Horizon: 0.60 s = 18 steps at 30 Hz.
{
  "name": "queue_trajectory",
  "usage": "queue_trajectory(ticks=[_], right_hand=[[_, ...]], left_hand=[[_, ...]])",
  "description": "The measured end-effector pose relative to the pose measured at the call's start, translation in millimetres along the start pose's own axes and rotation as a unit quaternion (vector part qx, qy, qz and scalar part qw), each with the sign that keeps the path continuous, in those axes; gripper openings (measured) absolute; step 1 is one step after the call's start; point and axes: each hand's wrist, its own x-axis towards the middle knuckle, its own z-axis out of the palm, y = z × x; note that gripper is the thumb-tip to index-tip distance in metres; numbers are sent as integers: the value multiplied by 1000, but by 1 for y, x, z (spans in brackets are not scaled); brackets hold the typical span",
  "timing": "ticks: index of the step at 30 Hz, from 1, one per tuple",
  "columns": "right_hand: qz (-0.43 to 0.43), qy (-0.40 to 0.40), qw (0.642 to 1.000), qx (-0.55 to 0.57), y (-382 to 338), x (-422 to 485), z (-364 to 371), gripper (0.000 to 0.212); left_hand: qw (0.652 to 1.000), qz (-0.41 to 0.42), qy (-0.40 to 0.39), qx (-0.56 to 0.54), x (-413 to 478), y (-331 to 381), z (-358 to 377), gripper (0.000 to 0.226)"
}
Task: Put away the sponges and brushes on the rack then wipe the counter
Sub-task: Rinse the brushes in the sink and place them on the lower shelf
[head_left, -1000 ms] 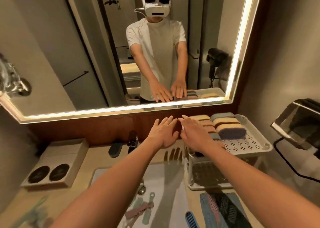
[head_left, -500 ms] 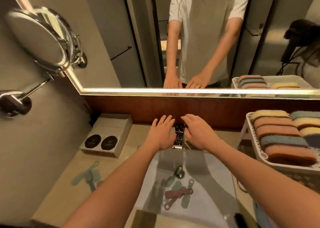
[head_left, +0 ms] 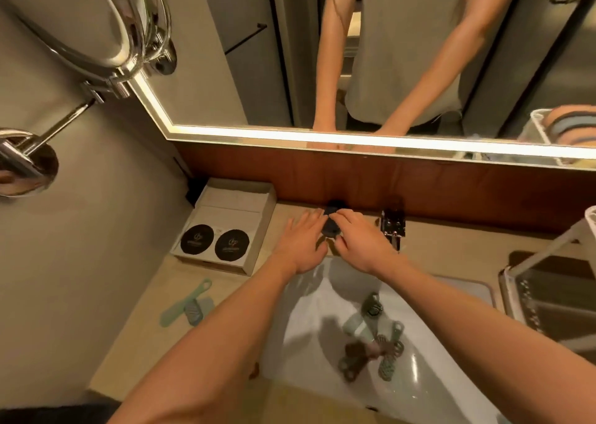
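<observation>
two grips meet at one small dark piece [head_left: 332, 227] at the back of the desk [head_left: 451, 246], by the wood splashback [head_left: 290, 178] and dead ahead of me. its long axis runs away from me, between my fingertips. left grip [head_left: 301, 239] lies spread flat, just beside its left edge; right grip [head_left: 361, 239] covers its right edge, equally near, but whether thumb and finger pinch it i cannot tell. the rack [head_left: 545, 248] stands well off to my right.

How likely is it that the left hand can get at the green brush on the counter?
Likely yes. The left hand is open and holds nothing; the green brush lies flat on the counter left of the sink, with nothing on top of it or between it and the arm.
</observation>
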Motion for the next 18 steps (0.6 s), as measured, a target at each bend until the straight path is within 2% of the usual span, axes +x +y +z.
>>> queue_trajectory(ticks=[3,7,12,15,18], right_hand=[[18,-29,999,0,-2,19,22,54],[50,-70,996,-7,6,43,51,59],[94,-134,986,-22,20,72,84,72],[110,-168,979,-29,27,82,103,82],[115,-175,977,-26,29,83,118,99]], left_hand=[[1000,22,10,-10,14,-19,14,62],[999,9,11,-37,29,-45,36,60],[995,5,62,-77,36,-69,57,44],[998,-1,11,-65,41,-84,64,43],[997,-4,-7,-76,45,-94,70,45]])
